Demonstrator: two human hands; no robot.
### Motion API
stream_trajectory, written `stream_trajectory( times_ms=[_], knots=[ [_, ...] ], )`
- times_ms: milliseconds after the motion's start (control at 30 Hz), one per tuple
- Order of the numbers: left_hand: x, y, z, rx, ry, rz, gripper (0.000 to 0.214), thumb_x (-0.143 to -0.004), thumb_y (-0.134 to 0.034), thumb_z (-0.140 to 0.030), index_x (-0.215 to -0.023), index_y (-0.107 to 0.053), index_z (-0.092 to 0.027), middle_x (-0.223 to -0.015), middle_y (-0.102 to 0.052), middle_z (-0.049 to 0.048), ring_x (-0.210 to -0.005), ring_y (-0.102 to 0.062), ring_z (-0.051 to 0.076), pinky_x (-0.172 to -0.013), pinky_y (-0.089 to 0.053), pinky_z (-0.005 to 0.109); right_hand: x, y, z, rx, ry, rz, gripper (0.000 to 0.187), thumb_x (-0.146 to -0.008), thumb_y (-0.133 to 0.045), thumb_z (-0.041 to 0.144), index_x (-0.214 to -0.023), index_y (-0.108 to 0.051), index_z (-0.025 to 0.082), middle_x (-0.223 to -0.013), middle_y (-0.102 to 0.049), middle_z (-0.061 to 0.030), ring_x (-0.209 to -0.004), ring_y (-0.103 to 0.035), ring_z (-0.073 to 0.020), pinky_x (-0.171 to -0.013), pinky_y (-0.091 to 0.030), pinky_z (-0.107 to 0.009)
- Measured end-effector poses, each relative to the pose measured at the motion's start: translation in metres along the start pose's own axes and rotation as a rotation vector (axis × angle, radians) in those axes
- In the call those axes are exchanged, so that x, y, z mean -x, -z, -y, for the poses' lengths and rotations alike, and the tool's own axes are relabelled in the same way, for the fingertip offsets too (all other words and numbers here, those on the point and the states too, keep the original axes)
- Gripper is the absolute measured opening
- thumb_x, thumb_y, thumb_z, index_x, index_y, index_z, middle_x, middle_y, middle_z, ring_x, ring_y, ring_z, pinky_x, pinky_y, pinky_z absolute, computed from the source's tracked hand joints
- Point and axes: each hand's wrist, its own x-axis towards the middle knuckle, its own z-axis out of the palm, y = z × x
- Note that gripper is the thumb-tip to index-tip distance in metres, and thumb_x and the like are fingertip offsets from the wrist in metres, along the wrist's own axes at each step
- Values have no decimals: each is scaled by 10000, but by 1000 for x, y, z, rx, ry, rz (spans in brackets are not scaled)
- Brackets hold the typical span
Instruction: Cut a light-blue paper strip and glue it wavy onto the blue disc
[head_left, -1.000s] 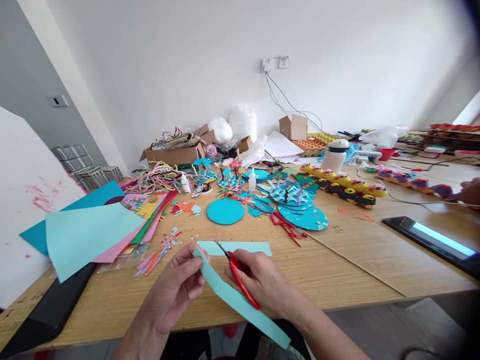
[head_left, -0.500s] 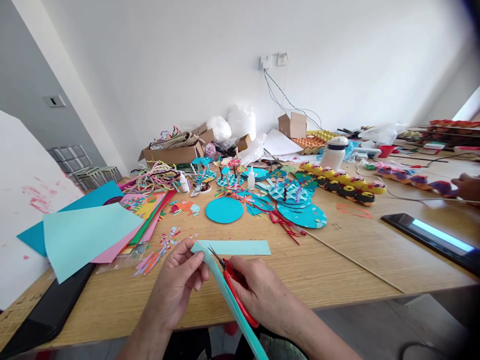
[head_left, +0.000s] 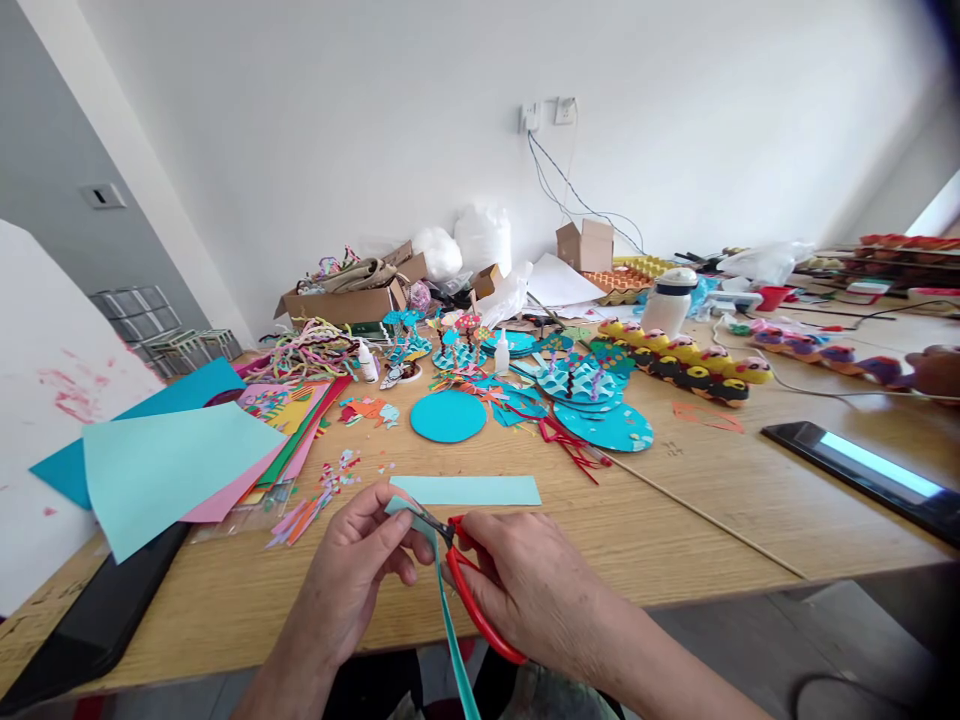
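Observation:
Between thumb and fingers, my left hand [head_left: 360, 560] pinches the top end of a long pale turquoise paper strip [head_left: 454, 650], which hangs down past the table edge. Red-handled scissors [head_left: 480, 610] are in my right hand [head_left: 532, 575], their blades across the strip just beside my left fingertips. Behind my hands, a wider pale turquoise paper piece [head_left: 480, 490] lies flat on the table. Farther back is a blue paper disc [head_left: 448, 416].
At left, coloured paper sheets [head_left: 172, 470] lie over a black object [head_left: 97, 610]. Paper scraps [head_left: 322, 500], a glue bottle [head_left: 367, 362] and painted egg-carton caterpillars [head_left: 682, 360] stand around. A thin stick [head_left: 705, 515] and a phone-like device [head_left: 862, 475] lie right. Another person's hand [head_left: 934, 370] shows at the far right.
The scissors have turned and their blades have come onto the strip near my left fingers. The strip's hanging part has swung to the left and twisted edge-on.

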Motion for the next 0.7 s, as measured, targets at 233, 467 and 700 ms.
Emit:
stream_trajectory(
  times_ms=[233, 467, 700],
  knots=[
    [0, 2, -2, 7, 1, 18, 143, -691, -691, -292, -708, -620, -169, -567, -603, -18, -520, -565, 96, -404, -410, 141, 0, 9, 4, 41, 8, 16, 210, -836, -408, 325, -737, -538, 194, -704, -625, -33, -643, -531, -154, -550, -242, -240],
    [1, 4, -1, 13, -9, 42, 127, -704, -680, -285, -717, -625, -172, -559, -597, -18, -520, -553, 94, -395, -399, 135, 1, 12, 4, 40, 21, 15, 212, -829, -420, 300, -679, -521, 190, -620, -589, -10, -567, -481, -125, -521, -225, -231],
    [1, 4, -2, 21, -1, 38, 133, -705, -681, -286, -719, -622, -168, -564, -595, -12, -519, -552, 97, -391, -388, 136, -1, 13, 2, 94, 25, 63, 198, -822, -445, 290, -700, -557, 182, -631, -601, -22, -571, -494, -128, -513, -222, -235]
  ],
)
